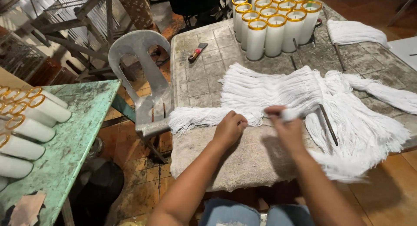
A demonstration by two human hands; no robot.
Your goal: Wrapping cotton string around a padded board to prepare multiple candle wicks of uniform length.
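From the head camera, the step in hand looks like sorting a bundle of white cotton wick strands (260, 98) that lies spread across the worn, tile-patterned tabletop (204, 74). The left hand (229, 129) presses down on the bundle's near edge with its fingers curled tight, pinching a few strands at the fringe. The right hand (284, 124) is blurred, its fingers closed around a small white clump of the same strands (how firmly, I cannot tell). By my judgement a small group of strands is being separated from the mass, and the next move calls for a clean pull that keeps the rest pinned flat. The strands look soft, limp and loosely combed, fanned into flat sheets with frayed ends trailing over the table's right edge. A thin dark metal rod (329, 124) lies across them just right of the right hand. Farther back stand tall white glass candles with gold rims (273, 28); more such candles (26, 126) lie on their sides on a green side table (82, 126).
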